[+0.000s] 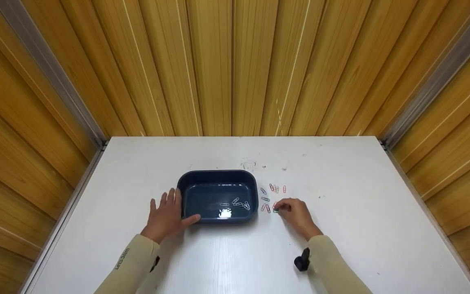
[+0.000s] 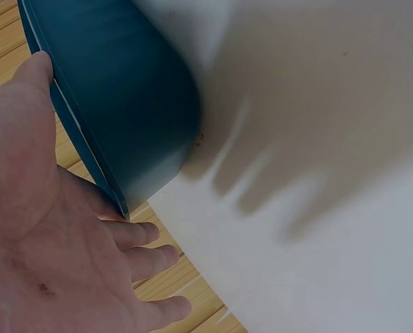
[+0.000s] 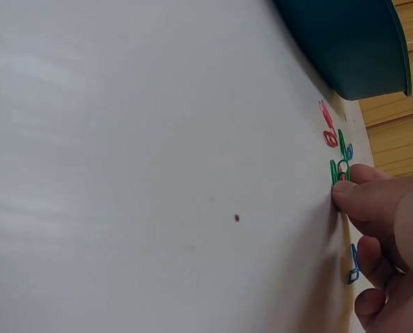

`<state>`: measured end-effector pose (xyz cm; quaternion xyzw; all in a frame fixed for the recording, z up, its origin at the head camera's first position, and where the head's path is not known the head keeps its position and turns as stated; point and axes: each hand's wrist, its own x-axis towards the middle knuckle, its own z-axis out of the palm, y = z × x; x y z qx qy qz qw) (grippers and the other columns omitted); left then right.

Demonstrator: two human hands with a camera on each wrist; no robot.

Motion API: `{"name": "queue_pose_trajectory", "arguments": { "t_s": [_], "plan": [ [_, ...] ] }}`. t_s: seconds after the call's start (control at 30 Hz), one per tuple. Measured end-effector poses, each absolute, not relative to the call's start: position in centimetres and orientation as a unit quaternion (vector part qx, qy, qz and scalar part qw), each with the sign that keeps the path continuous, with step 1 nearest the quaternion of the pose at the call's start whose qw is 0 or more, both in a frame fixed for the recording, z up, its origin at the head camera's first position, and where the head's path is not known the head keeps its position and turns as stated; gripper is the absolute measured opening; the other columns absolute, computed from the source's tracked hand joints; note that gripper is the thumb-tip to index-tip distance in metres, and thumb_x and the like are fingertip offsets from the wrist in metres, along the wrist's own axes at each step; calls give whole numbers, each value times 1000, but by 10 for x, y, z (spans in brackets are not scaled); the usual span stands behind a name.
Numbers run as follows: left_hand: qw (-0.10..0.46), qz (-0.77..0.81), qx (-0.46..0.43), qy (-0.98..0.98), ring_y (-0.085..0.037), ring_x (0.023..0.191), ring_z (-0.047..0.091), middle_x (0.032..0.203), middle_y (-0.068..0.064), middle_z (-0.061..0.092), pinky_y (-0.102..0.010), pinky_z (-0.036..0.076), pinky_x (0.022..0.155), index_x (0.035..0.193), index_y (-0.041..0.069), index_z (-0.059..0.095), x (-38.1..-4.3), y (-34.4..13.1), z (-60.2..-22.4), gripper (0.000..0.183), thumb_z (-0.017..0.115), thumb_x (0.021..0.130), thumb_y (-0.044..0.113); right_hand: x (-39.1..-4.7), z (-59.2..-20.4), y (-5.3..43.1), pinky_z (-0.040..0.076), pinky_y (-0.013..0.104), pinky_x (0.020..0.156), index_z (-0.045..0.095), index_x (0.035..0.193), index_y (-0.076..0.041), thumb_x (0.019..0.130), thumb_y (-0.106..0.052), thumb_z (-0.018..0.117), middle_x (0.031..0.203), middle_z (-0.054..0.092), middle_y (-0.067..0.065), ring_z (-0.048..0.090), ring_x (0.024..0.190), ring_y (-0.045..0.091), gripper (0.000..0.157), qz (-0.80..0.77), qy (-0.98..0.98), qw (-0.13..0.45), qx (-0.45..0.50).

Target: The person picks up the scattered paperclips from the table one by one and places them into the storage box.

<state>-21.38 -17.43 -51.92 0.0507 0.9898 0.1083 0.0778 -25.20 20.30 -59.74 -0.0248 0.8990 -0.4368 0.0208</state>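
Observation:
A dark blue rectangular bin (image 1: 218,221) stands on the white table. My left hand (image 1: 165,218) rests against its left side, fingers spread and nearly straight, thumb over the near rim; in the left wrist view the thumb (image 2: 37,69) lies on the rim. Several light-coloured paper clips (image 1: 236,201) lie inside the bin, near its right end. To the right of the bin, my right hand (image 1: 296,214) pinches a green paper clip (image 3: 342,166) between thumb and index finger, down at the table. Red paper clips (image 1: 265,208) lie between this hand and the bin.
More loose paper clips lie right of the bin: blue ones (image 1: 265,199) near its wall and red ones (image 1: 273,188) farther back. The table (image 1: 361,183) ends at a wood-patterned wall (image 1: 243,81), with similar walls on both sides.

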Motion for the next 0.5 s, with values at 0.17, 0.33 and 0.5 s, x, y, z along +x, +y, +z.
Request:
{"name": "queue_pose_trajectory", "arguments": {
  "t_s": [0.17,0.33,0.5],
  "plan": [
    [76,107,54,990,-45,142,30,155,-26,28,-70,18,111,150,-6,23,-214,-174,-519,106,60,82,67,-251,-596,203,46,27,76,74,81,-15,80,9,68,87,72,-3,58,81,13,25,-439,898,29,-22],
    [79,108,54,990,-45,142,29,155,-26,28,-70,17,111,150,-7,23,-214,-174,-519,107,60,82,67,-250,-595,204,46,31,79,74,81,-15,80,9,68,89,71,-2,57,83,14,25,-444,895,39,-18],
    [82,111,55,989,-45,142,28,156,-26,27,-70,16,111,150,-7,22,-214,-174,-519,107,59,83,68,-249,-594,204,47,33,82,74,82,-15,79,8,70,89,71,-3,58,84,14,23,-442,896,39,-17]
  ]
}}
